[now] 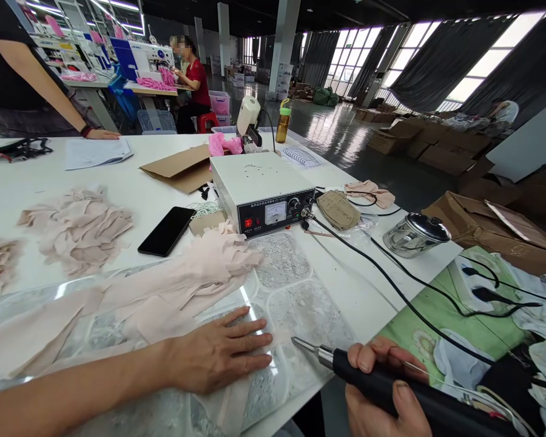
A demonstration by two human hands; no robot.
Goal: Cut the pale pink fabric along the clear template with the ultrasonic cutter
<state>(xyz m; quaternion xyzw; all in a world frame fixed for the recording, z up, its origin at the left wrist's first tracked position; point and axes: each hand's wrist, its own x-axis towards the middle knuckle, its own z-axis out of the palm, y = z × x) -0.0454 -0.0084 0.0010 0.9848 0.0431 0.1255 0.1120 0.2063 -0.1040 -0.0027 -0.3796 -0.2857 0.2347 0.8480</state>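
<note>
My left hand (218,355) lies flat with its fingers stretched, pressing a thin beige fabric strip (235,403) onto a clear, patterned sheet (312,306). In my right hand (375,394) is a black ultrasonic cutter (343,365) with a pointed metal tip. That tip points left, a short way from my left fingertips; whether it touches the sheet I cannot tell. A heap of beige fabric pieces (200,273) spreads over the sheet beyond my left hand, and a longer beige piece (31,331) lies at the left.
A white control box (264,179) with a meter stands behind the sheet, its black cable (386,282) running right. Around it are a phone (166,232), cardboard (182,170), a glass jar (412,237) and a bottle (283,124). Another person's hand (102,134) rests at the far edge.
</note>
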